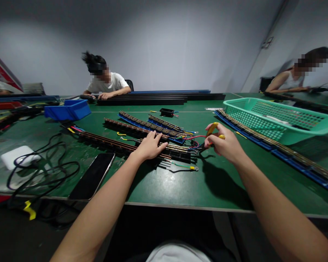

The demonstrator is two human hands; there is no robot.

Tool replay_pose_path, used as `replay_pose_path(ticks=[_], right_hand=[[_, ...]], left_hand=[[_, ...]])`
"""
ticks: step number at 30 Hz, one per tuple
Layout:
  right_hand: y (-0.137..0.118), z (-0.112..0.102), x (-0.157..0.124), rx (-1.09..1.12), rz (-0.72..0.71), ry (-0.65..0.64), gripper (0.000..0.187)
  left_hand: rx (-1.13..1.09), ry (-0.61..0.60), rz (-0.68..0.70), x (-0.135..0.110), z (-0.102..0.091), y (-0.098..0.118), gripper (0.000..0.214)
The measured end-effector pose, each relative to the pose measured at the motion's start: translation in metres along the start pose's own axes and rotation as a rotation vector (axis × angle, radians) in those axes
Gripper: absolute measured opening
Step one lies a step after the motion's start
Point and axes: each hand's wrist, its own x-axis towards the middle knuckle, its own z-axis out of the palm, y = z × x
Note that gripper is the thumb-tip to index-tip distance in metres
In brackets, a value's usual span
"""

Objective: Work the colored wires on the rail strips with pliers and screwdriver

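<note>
My left hand [151,146] lies with fingers spread over a black strip with copper-coloured bars [177,148], pressing on it from above. Its palm and fingers hide part of the strip. My right hand [223,142] is closed round yellow-handled pliers [213,128]. The dark jaws point left, at the strip's right end, by red and blue wires [194,143]; whether they grip a wire I cannot tell. Nearer me, a green wire with a yellow-sleeved ring terminal [192,168] sticks out. Behind my left hand lie more barred strips, among them a blue-edged one [136,122].
A green perforated basket [284,134] and a long blue-edged strip [276,150] are on the right. On the left lie a phone [94,176], a white adapter [20,157] with black cable, and a blue bin [68,110]. Co-workers sit across the table.
</note>
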Motion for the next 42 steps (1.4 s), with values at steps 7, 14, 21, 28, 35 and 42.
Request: replay_pose_path(ticks=[7, 14, 21, 28, 35, 42], right_hand=[[-0.0033, -0.0033, -0.0014, -0.070, -0.060, -0.090, 0.031], [-0.0059, -0.0009, -0.0026, -0.090, -0.066, -0.059, 0.029], [-0.0001, 0.0030, -0.0014, -0.084, -0.056, 0.037, 0.027], [-0.0032, 0.0040, -0.0032, -0.122, -0.095, 0.039, 0.025], [-0.0024, 0.0045, -0.0034, -0.127, -0.093, 0.020, 0.026], [-0.0059, 0.0051, -0.0048, -0.167, -0.102, 0.027, 0.026]], left_hand=[[-0.004, -0.003, -0.004, -0.0001, -0.0007, 0.0004, 0.071], [-0.002, -0.005, -0.005, -0.0010, -0.0024, 0.0019, 0.071], [0.012, -0.019, -0.006, -0.0006, -0.0022, 0.0017, 0.072], [0.013, -0.011, 0.003, 0.0001, -0.0002, 0.0008, 0.073], [0.012, -0.012, 0.000, 0.0000, -0.0007, 0.0004, 0.073], [0.008, -0.005, 0.016, 0.0007, 0.0000, -0.0003, 0.073]])
